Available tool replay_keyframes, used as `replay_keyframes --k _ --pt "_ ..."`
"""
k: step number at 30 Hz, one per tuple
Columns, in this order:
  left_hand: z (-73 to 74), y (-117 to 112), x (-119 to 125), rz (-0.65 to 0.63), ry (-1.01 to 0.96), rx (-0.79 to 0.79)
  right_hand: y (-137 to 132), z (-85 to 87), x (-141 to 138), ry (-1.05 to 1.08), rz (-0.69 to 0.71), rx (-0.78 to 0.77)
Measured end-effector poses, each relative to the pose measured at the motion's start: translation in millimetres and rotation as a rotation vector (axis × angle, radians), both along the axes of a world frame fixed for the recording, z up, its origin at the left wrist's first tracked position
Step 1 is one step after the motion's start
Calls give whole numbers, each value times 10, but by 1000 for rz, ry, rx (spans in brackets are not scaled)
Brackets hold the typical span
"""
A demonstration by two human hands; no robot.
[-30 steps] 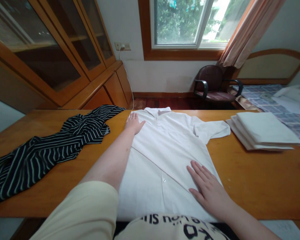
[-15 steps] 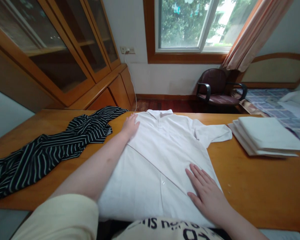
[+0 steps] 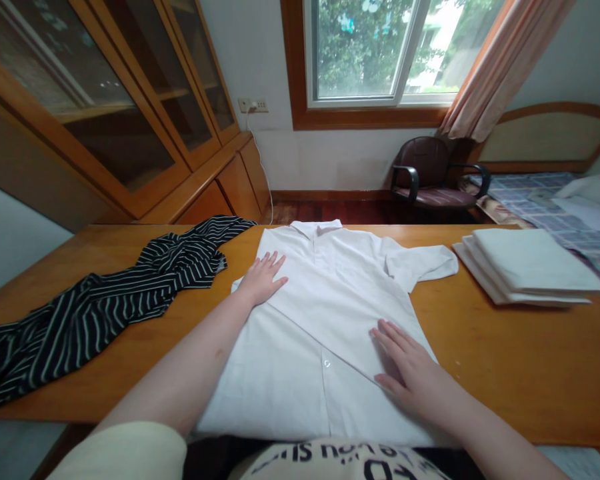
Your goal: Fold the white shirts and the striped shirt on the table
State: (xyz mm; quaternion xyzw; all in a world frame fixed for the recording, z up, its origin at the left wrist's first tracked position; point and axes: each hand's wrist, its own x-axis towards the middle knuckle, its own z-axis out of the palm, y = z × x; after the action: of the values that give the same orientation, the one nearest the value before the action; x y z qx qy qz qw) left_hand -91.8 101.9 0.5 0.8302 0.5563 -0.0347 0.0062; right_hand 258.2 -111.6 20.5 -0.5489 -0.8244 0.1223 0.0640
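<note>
A white short-sleeved shirt (image 3: 325,293) lies spread on the wooden table (image 3: 500,360), its collar at the far edge and its hem toward me. One sleeve sticks out to the right; the left sleeve is mostly hidden under the shirt and my arm. My left hand (image 3: 261,280) rests open on the shirt's left side below the shoulder, fingers spread. Over the lower right of the shirt front is my right hand (image 3: 405,363), open with its fingers stretched out. Neither hand grips the fabric. A diagonal crease runs across the front between the hands.
A black garment with white stripes (image 3: 125,293) lies rumpled along the table's left. Several folded white pieces (image 3: 535,267) are stacked at the right. Beyond the table stand a glass-fronted cabinet (image 3: 180,180), an office chair (image 3: 425,173) and a bed (image 3: 545,193).
My left hand has slid from the shirt's left shoulder down toward me, its fingers now more spread. My right hand stays almost in the same place. The view has shifted slightly.
</note>
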Motion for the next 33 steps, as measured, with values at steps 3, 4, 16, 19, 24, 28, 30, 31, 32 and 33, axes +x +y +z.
replay_keyframes --k 3,4,16,19,24,28,30,31,32,33 --pt "-13 21 4 4 -3 5 283 194 -194 30 52 6" --pt "-19 41 3 5 -7 6 409 226 -279 36 81 18" --pt "-47 278 -28 -18 -45 1 1107 -144 -478 10 152 -68" --pt "-48 272 -31 -17 -61 4 1200 -3 -271 137 195 -186" --pt "-37 260 -23 -12 -87 8 1515 226 300 424 -337 8" --pt "-39 254 -29 -10 -115 16 1613 97 788 274 -892 488" --pt "-48 255 -35 -7 -130 21 1627 -13 922 246 -990 432" --pt "-53 257 -38 -5 -138 22 1635 -60 952 246 -1006 386" --pt "-58 260 -41 -5 -145 23 1645 -98 959 246 -1004 359" --pt "-61 263 -45 -5 -151 25 1657 -126 947 241 -980 354"
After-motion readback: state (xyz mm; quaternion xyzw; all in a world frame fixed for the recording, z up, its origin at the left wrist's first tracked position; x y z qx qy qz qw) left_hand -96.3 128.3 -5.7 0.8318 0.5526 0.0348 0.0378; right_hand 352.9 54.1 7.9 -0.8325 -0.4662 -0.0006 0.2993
